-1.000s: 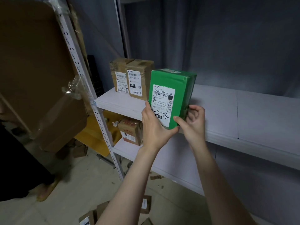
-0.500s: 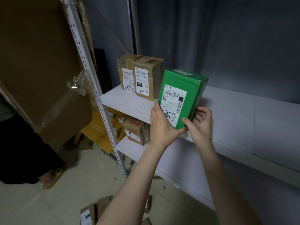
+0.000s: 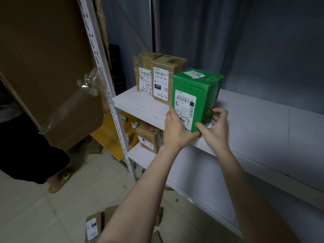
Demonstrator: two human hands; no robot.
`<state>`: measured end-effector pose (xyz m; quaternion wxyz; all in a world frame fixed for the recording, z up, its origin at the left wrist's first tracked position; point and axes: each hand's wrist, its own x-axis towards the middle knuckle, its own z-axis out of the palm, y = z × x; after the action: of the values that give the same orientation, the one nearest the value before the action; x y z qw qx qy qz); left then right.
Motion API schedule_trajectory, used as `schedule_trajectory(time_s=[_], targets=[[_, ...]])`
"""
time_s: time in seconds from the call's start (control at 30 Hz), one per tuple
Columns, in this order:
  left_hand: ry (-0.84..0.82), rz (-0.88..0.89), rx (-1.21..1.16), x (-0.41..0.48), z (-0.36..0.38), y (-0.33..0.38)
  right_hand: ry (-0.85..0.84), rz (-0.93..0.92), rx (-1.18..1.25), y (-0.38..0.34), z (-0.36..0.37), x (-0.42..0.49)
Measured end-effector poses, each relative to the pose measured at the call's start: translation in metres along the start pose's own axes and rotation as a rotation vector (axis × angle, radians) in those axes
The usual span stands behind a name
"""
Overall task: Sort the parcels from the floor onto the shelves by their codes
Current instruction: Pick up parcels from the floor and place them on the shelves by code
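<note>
A white shelf board [image 3: 140,106] on a slotted metal upright runs off to the right in front of a grey wall. Loose parcels [image 3: 93,225] lie on the tiled floor below. The right hand's [image 3: 216,128] fingers [image 3: 217,112] curl against the lower right side of the green parcel [image 3: 198,95], with the thumb at its front bottom corner. The left hand [image 3: 176,131] clasps the lower left front edge, its fingertips hidden. The parcel stands upright, long axis vertical, its label with a code ending 2-14 facing the person. Its base is at the shelf's front lip, just beside the brown parcel marked 3-2-2 [image 3: 160,83]. It lies straight ahead of both hands, equally near each, so I judge the next move to be a level push inward before letting go.
</note>
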<state>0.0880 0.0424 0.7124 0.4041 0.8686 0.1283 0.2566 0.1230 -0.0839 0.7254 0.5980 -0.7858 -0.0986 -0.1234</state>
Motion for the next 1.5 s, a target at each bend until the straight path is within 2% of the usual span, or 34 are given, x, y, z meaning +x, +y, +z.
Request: schedule_trajectory(time_s=[0.2,0.53,0.87,1.2,1.5], targets=[[-0.026,-0.028,0.061,0.032,0.006,-0.006,0.008,0.03,-0.148,-0.003,0.014,0.019],[-0.056,-0.107,0.159,0.075,0.025,0.001,0.02,-0.07,-0.354,0.009,0.024,0.025],[0.081,-0.035,0.244,0.07,0.038,-0.011,-0.036,-0.102,-0.397,0.015,0.025,0.03],[0.032,-0.013,0.219,0.07,0.037,-0.016,-0.102,-0.055,-0.456,0.019,0.027,0.032],[0.009,-0.022,0.23,0.069,0.033,-0.014,-0.157,-0.091,-0.522,0.021,0.029,0.032]])
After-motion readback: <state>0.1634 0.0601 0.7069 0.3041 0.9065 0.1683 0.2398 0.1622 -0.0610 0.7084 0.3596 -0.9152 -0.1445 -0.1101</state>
